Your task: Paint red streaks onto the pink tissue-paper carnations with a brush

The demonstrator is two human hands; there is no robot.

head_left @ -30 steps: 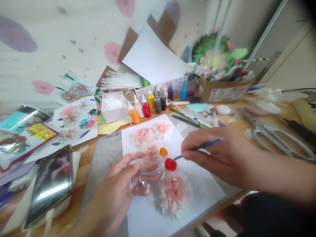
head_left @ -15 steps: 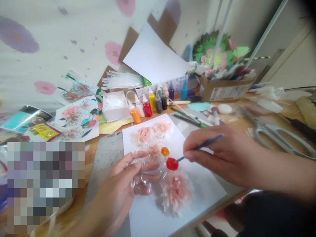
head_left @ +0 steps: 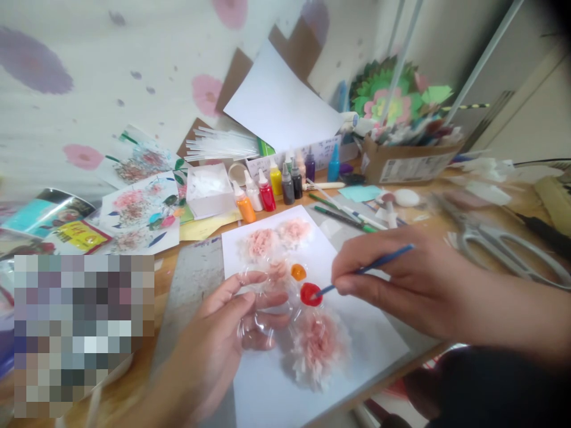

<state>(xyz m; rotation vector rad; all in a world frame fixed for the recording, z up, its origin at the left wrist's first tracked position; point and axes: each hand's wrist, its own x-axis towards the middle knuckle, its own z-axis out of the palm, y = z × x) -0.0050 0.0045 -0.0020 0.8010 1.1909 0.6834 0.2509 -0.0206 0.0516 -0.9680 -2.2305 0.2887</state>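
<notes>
So the wooden desk [head_left: 428, 221] is pretty cluttered, and right under both hands lies one white sheet of paper [head_left: 357, 333] that takes up most of the middle. The left hand [head_left: 223, 339] is closed on a clear plastic palette [head_left: 263, 309], thumb on top and fingers underneath, and you can see them right through the plastic. The right hand [head_left: 401, 285] is pinched around one thin blue brush [head_left: 370, 267], just across from the left with a small gap between them. There are three fluffy pale-pink tissue flowers on the sheet. The biggest one [head_left: 316, 348] sits just below the gap between the hands, and the other two [head_left: 262, 244] [head_left: 294, 230] are side by side just beyond the left hand's fingertips. There might be a fourth little one under the palette, but it's too blurry to tell. One pair of grey scissors [head_left: 504, 246] lies on the desk past the right hand's wrist. Farther back, beyond both hands, stands a row of small paint bottles [head_left: 276, 184] in orange, white, red, yellow and darker shades; I can't get a solid count. On the palette's edge nearest the right hand are two wet, glossy blobs, one red paint blob [head_left: 310, 294] and one smaller orange paint blob [head_left: 298, 272] just behind it. The brush tip is touching the red one.
</notes>
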